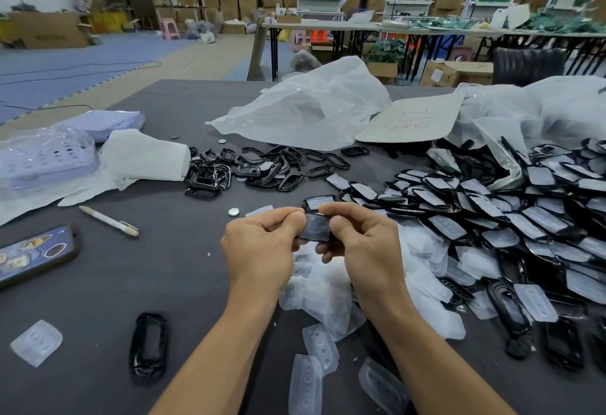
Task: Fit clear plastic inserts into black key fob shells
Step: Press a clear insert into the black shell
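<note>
Open table (183,270) centre-left; shell pile (511,217) blocks right, loose inserts (328,303) clutter near centre

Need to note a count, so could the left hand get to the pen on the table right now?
Probably yes: bare table lies between the left hand and the pen. But it pinches the shell with the right hand, so it must let go first.
</note>
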The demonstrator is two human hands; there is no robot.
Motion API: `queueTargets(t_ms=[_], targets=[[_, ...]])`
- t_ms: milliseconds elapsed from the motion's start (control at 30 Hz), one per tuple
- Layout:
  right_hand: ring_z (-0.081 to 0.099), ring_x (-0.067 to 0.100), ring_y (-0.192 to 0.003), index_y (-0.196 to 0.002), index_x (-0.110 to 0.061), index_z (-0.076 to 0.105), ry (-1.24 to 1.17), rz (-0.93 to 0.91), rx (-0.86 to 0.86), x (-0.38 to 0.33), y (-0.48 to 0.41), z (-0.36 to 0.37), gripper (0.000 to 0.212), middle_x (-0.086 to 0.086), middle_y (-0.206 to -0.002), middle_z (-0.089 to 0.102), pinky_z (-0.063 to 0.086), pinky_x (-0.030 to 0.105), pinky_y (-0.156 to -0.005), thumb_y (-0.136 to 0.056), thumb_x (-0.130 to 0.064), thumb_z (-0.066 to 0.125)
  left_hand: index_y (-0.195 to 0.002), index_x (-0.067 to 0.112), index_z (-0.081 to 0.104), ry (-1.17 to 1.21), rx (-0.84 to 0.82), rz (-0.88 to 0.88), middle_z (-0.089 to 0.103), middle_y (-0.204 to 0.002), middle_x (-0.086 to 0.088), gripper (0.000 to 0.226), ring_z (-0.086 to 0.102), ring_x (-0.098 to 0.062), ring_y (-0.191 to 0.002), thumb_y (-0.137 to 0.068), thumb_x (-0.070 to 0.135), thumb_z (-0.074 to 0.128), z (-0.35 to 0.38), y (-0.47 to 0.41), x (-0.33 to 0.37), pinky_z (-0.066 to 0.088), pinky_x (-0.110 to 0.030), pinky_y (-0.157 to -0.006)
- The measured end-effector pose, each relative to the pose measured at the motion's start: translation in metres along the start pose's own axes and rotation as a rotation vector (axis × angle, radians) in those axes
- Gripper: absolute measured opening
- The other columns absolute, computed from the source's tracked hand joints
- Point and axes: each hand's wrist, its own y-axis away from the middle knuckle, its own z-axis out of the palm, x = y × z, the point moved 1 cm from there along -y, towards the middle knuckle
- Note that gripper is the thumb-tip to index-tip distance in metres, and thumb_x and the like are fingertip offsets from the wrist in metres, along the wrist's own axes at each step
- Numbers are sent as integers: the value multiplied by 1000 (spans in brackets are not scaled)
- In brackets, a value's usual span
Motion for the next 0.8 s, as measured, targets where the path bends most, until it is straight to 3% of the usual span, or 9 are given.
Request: queueTargets(t_ms=[133, 267, 533, 633, 700, 800], targets=[[71, 26, -58, -93, -11, 77, -24, 18, 67, -3, -2, -5, 21, 12, -72, 74, 58, 29, -56, -93, 5, 63, -68, 44, 81, 29, 47, -7, 78, -69, 7, 35, 76, -14, -60, -85, 14, 84, -4, -3, -1, 60, -21, -58], [71, 24, -58, -98, -18, 76, 61, 16, -10, -4, 1, -1, 21, 11, -70, 74, 59, 30, -58, -87, 0, 74, -71, 43, 82, 52, 21, 3, 78, -70, 5, 33, 76, -13, -62, -85, 13, 84, -4, -2, -1, 60, -21, -58], [63, 22, -51, -95, -11, 75, 34, 66, 50, 0, -1, -2, 25, 10, -62, 69, 54, 31, -51, -88, 11, 65, -72, 42, 82, 74, -51, -21, 79, -75, 1, 35, 77, -16, -69, -88, 11, 80, 0, 2, 1, 60, -21, -61], [62, 22, -49, -93, -11, 76, 34, 72, 65, 0, -4, -6, 25, 10, -61, 68, 53, 31, -50, -87, 11, 65, -77, 29, 85, 139, -40, -80, 80, -79, -2, 21, 76, -15, -67, -94, 23, 75, -7, -2, 5, 59, -22, -61], [61, 22, -49, -94, -11, 77, 34, 78, 75, -1, -6, -8, 26, 10, -62, 68, 52, 31, -49, -87, 11, 65, -81, 18, 84, 198, -8, -151, 81, -83, -6, 24, 77, -19, -69, -98, 29, 71, -14, -7, 5, 60, -25, -61], [62, 22, -50, -93, -11, 77, 36, 79, 72, -1, -7, -10, 26, 11, -64, 69, 52, 30, -49, -86, 11, 65, -83, 20, 84, 123, -72, -174, 81, -84, -4, 23, 78, -21, -73, -90, 39, 74, -16, -8, 4, 60, -29, -65]])
